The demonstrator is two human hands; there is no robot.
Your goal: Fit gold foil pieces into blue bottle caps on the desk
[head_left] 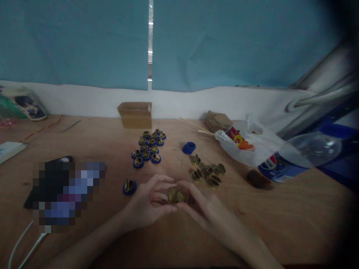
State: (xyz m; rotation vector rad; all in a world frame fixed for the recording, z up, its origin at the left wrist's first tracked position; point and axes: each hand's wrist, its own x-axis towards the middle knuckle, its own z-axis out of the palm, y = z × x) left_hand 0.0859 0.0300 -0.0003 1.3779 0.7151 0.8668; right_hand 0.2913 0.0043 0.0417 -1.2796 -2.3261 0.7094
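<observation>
My left hand [151, 200] and my right hand [198, 203] meet above the table's near middle, fingers curled. Between their fingertips is a round brass-coloured metal piece [176, 195], gripped from both sides and partly covered. Just left lies a single blue ring with a brass-coloured piece [129, 186] seated in it. Farther back is a cluster of several such blue-rimmed pieces [145, 155]. Beyond my right hand sit several loose brass-coloured pieces [213, 181] without blue rims. A short stack of blue rings [189, 147] leans behind them.
A small cardboard box [136, 116] stands by the wall. At right are a white plastic bag [241, 149], a brown paper packet [218, 120] and a tilted Pepsi bottle [286, 162]. A pixelated phone-like object [70, 196] and white cable [32, 244] lie at left.
</observation>
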